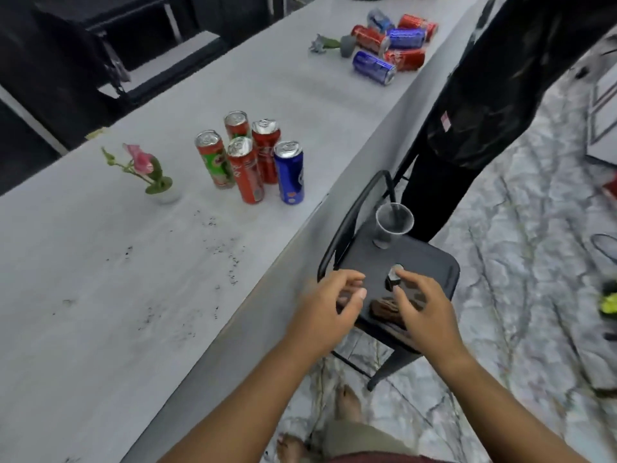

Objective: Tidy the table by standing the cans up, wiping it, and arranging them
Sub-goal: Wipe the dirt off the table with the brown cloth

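Both hands reach over the seat of a black chair point(430, 262) that stands just beside the counter point(100, 295). The right hand point(422, 307) is half open, the fingers curved downward above a brown folded cloth point(384, 309) at the near edge of the seat; its fingertips are close to a small dark object point(394, 279) with a pale top, but I cannot tell if they touch it or what it is. The left hand point(329, 300) is also loosely open and holds nothing, its fingers spread above the seat edge. The cloth looks soft and light, so I judge it can be pinched anywhere along its upper fold and will crumple easily in the palm. Farther on the seat stands a clear plastic cup point(392, 225). On the counter, dark crumbs point(220, 252) lie scattered in front of five upright cans point(248, 162), which stand close together near a small pink flower point(142, 168). At the far end, a group of lying cans point(390, 45) rests in a heap beside a tipped flower pot point(337, 45). Such cans are probably thin, smooth and light, best gripped around the middle.
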### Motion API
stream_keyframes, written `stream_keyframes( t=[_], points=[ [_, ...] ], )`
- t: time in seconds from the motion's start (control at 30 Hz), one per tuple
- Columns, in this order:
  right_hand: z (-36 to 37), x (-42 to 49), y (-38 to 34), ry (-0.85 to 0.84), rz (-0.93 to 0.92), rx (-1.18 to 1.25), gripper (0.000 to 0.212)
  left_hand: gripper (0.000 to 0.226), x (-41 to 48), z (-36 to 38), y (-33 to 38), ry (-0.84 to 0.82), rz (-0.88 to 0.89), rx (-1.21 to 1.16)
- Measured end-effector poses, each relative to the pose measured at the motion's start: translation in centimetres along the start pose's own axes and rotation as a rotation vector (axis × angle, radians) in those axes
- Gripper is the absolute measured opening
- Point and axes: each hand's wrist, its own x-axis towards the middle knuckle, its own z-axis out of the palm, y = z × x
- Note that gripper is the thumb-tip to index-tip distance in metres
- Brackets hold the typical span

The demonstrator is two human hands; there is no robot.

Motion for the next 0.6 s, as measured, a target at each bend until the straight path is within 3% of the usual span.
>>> stream_keyframes(
  t=[0.2, 0.33, 0.5, 0.6],
  points=[
    [-3.4, -0.5, 8.0, -0.022, 0.279, 0.013, 0.030, 0.034, 4.1, 6.5, -3.5, -0.241, -0.113, 0.159],
    [-3.4, -0.2, 12.1, -0.162, 0.388, -0.009, 0.048, 0.048, 6.5, 9.3, -6.3, -0.351, -0.214, 0.285],
    [-2.4, 1.0, 15.0, -0.331, 0.420, -0.108, 0.083, 0.066, 8.1, 11.8, -8.0, -0.475, -0.259, 0.373],
    [-1.5, 1.7, 16.0, -0.355, 0.397, -0.184, 0.078, 0.065, 8.5, 12.7, -8.6, -0.464, -0.261, 0.409]
  ],
)
